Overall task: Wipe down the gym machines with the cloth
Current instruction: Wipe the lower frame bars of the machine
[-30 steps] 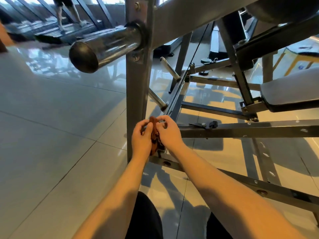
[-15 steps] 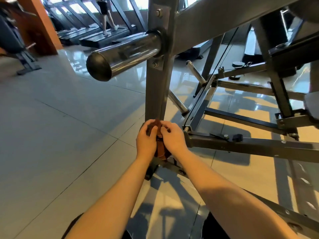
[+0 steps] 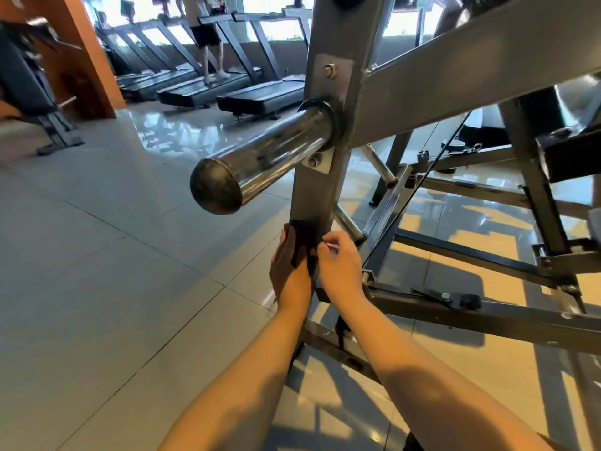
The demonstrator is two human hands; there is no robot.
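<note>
A dark reddish-brown cloth (image 3: 304, 245) is pressed against the grey upright post (image 3: 320, 177) of a steel gym machine, just below its chrome weight peg (image 3: 260, 161). My left hand (image 3: 289, 271) lies flat behind the cloth on the post's left side. My right hand (image 3: 340, 265) pinches the cloth's right edge at the post's front corner. Most of the cloth is hidden between the two hands.
The peg's black end cap (image 3: 216, 187) juts toward me at head height. Low frame rails (image 3: 487, 315) cross the tiled floor to the right. A row of treadmills (image 3: 260, 96) stands at the back, with a person (image 3: 205, 37) on one. A bench (image 3: 35, 102) is far left.
Both hands have slid the cloth up the post from near its foot to just under the peg. My view has lifted and turned left, bringing the treadmills into sight.
</note>
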